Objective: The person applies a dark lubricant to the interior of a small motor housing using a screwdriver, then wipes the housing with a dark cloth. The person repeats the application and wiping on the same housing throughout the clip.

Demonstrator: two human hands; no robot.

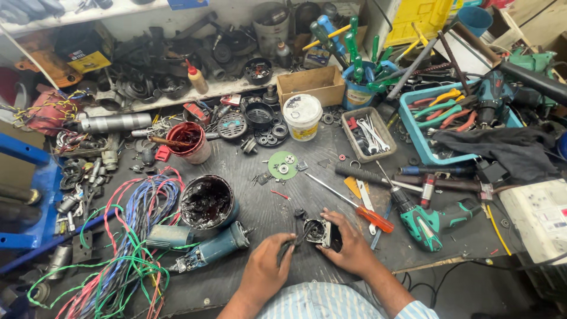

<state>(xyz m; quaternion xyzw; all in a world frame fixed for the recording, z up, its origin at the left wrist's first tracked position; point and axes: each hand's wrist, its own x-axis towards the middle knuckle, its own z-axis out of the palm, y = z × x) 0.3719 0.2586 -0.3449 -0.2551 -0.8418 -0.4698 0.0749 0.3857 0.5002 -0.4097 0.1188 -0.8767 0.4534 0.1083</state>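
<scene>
- In the head view, a small dark motor housing (318,231) is held just above the black workbench (260,147), near its front edge, between the two hands.
- The right hand (349,248) is closed around the right side of the housing, with the thumb laid on top.
- The left hand (267,269) is pinched on a thin black part (293,239) that touches the left side of the housing; the fingers are drawn together.
- An orange-handled screwdriver (354,207) is seen just behind the right hand, lying at an angle.
- A green cordless drill (428,221) is placed to the right of it.
- A tin of black grease (208,202) stands to the left, and a blue angle grinder (209,248) lies in front of it.
- Coloured wires (130,236) are spread at the left edge.
</scene>
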